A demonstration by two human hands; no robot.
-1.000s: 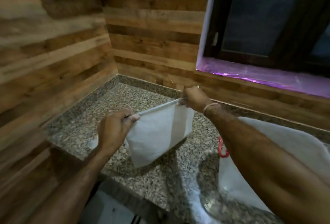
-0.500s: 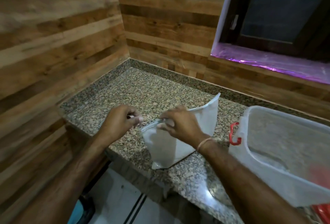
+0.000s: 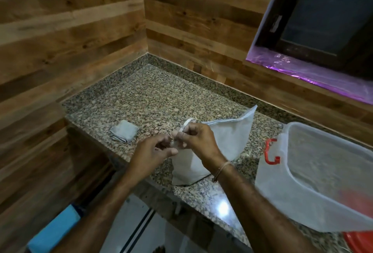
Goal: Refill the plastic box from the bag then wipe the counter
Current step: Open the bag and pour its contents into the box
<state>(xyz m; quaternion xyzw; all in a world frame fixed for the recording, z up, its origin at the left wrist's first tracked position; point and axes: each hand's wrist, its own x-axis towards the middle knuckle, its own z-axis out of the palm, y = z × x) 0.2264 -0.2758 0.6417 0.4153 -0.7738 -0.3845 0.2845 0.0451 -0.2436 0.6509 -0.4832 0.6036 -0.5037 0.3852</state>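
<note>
- Where half a second ago the right hand alone pinched the top edge of the bag point(image 3: 228, 141), both hands now meet at its left top corner, and a strip of that edge curls up above the fingers.
- The bag stands upright near the front edge of the counter point(image 3: 153, 99), just left of the plastic box point(image 3: 314, 182); its far corner points up as before.
- The right hand point(image 3: 198, 139) pinches the bag's corner between fingertips and thumb.
- The left hand point(image 3: 154, 152) has moved in against the bag, fingers curled toward the same corner; whether it grips the edge I cannot tell.
- The plastic box sits open at the right with a red latch point(image 3: 271, 152) on its near end.
- A folded grey cloth point(image 3: 125, 130), hidden earlier, lies left of the bag.
- Speckled granite fills a corner of wood-look walls; a dark window point(image 3: 327, 16) with purple film on its sill is up right.
</note>
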